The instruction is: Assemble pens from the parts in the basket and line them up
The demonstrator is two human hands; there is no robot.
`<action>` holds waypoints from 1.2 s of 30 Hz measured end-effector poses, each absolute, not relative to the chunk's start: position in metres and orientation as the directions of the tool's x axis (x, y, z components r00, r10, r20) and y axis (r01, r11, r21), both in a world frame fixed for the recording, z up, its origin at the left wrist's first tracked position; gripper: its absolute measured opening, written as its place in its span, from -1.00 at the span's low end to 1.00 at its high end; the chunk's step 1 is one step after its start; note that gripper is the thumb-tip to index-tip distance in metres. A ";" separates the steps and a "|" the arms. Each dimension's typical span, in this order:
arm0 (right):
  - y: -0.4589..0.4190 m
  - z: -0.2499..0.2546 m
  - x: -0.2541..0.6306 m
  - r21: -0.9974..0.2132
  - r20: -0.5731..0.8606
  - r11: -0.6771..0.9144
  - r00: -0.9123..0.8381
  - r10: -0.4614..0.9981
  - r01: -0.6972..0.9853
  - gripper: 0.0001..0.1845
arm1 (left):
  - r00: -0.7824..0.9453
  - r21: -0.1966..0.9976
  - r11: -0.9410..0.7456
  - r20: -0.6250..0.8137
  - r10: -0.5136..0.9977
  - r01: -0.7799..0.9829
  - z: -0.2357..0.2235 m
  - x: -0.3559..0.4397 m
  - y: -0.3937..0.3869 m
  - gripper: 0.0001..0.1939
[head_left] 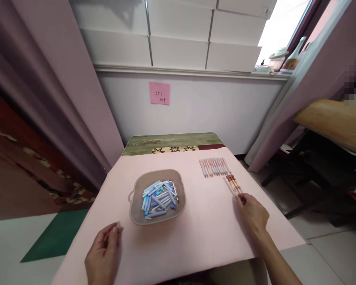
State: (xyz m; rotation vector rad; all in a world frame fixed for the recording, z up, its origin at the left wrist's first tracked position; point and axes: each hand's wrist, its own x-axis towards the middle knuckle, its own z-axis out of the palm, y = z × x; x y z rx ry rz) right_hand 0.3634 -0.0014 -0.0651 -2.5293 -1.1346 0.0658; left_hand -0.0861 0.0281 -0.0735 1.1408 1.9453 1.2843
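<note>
My right hand [254, 215] pinches the near ends of a small bunch of pens [233, 184] with brown tops, held at the right side of the table. Just beyond their tops, several slim pens [214, 167] lie side by side in a neat row. At the lower left, my left hand [103, 250] is closed, thumb against forefinger, with a small whitish piece [119, 224] at the fingertips; its kind is too small to tell. Between the hands stands a translucent grey-brown basin [181, 204], holding many loose blue, lilac and white pen parts [159, 198].
A pale pink cover [201, 237] lies over most of the table, leaving a green patterned strip [175, 139] bare at the far edge. Behind is a white wall with a pink note [159, 93]. Purple curtains [65, 79] flank the table; a wooden-topped piece of furniture [335, 118] stands right.
</note>
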 end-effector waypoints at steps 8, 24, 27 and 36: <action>0.011 -0.072 0.363 -0.221 0.126 -0.617 0.650 0.750 0.755 -0.71 | -0.473 0.899 0.227 -0.025 0.881 0.375 -0.080 -0.088 0.031 -0.52; 0.013 -0.079 0.366 -0.136 0.176 -0.597 0.612 0.771 0.791 -0.66 | -0.441 0.918 0.155 0.024 0.897 0.365 -0.087 -0.090 0.026 -0.59; 0.013 -0.080 0.367 -0.134 0.178 -0.599 0.613 0.769 0.790 -0.65 | -0.436 0.925 0.154 0.014 0.900 0.346 -0.089 -0.090 0.026 -0.60; 0.010 -0.059 0.334 -0.329 0.301 -0.449 0.542 0.784 0.831 -0.64 | -0.470 0.967 0.152 -0.040 0.882 0.203 -0.081 -0.087 0.027 -0.61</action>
